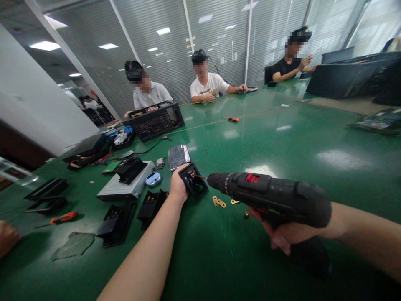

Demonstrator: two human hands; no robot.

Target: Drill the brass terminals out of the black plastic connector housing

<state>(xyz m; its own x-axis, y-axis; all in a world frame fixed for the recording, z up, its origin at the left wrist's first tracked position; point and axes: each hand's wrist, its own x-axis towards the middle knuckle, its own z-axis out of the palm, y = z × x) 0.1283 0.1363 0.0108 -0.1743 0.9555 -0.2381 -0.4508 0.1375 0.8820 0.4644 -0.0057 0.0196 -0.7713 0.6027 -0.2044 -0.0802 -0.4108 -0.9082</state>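
Observation:
My right hand (286,236) is wrapped round the grip of a black cordless drill (275,196) with a red switch on top. The drill's thin bit points left and reaches a black plastic housing (198,189) with brass-coloured parts inside. Whether the tip touches a screw is too small to tell. My left hand (179,184) grips that housing by its left side, tilted above the table. Just below the drill's chuck lie several small brass plates (218,202) and a small brass piece (246,214). Two similar black housings (115,223) stand left of my left forearm.
Left on the green table (216,259) are a grey metal box (125,188), a blue round tin (153,179), an orange screwdriver (64,218) and black frames (46,205). Another person's hand (8,238) shows at the left edge. Co-workers sit across, one behind a black computer case (156,121).

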